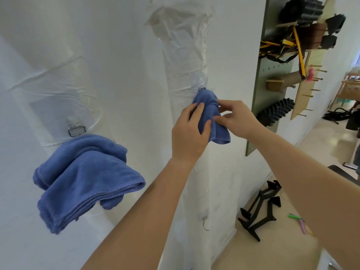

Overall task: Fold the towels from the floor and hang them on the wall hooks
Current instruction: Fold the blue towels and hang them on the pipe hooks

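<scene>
A small blue towel (209, 102) hangs bunched from a metal hook (201, 89) on the white wall at centre. My left hand (190, 133) grips its left side, fingers curled round the cloth. From the right, my right hand (236, 117) pinches the same towel with thumb and fingertips. A second, larger blue towel (85, 178), folded in layers, hangs on the wall at lower left, just below a metal wall hook (77, 131); what holds it up is hidden.
Clear plastic sheeting (181, 45) is taped on the white wall. A green pegboard (272, 78) with tools and a black roller stands to the right. Black stands (259, 211) and coloured pens (298, 221) lie on the beige floor.
</scene>
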A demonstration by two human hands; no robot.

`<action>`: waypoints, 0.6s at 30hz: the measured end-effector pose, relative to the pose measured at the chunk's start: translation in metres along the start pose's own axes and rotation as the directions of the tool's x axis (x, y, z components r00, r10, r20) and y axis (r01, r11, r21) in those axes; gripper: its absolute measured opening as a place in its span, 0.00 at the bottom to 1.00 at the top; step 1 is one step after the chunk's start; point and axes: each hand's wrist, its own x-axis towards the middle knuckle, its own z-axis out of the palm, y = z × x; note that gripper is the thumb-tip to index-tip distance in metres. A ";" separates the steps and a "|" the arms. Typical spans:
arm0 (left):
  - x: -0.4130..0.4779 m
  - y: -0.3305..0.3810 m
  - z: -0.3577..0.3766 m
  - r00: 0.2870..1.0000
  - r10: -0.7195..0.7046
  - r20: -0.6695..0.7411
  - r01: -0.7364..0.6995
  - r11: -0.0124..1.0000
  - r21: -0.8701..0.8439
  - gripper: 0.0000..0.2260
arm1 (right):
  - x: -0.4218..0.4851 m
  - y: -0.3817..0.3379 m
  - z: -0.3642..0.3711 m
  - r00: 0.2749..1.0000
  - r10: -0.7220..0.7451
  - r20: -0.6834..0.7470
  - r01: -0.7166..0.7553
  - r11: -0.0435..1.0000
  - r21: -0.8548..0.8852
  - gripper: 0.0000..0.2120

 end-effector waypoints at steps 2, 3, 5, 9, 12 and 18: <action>0.003 -0.003 0.000 0.999 -0.042 -0.006 0.042 0.999 -0.028 0.18 | 0.001 -0.002 0.010 0.998 0.010 -0.069 -0.012 0.999 -0.034 0.12; 0.006 -0.004 -0.001 0.997 -0.071 -0.008 0.071 0.996 -0.049 0.17 | 0.001 -0.002 0.014 0.995 0.011 -0.096 -0.016 0.999 -0.046 0.09; 0.010 -0.002 -0.003 0.991 -0.131 -0.005 0.130 0.986 -0.102 0.16 | 0.001 -0.001 0.017 0.990 -0.007 -0.138 -0.007 0.995 -0.101 0.06; 0.009 -0.001 -0.007 0.986 -0.168 0.018 0.168 0.971 -0.170 0.15 | 0.001 0.000 0.011 0.974 -0.141 -0.178 0.095 0.964 -0.247 0.16; 0.007 -0.004 -0.007 0.987 -0.158 0.017 0.159 0.966 -0.205 0.15 | -0.001 -0.008 0.012 0.976 -0.152 -0.155 0.132 0.982 -0.136 0.29; 0.011 -0.006 -0.002 0.994 -0.109 0.003 0.107 0.977 -0.185 0.15 | 0.002 -0.012 0.014 0.984 -0.100 -0.146 0.090 0.993 -0.074 0.27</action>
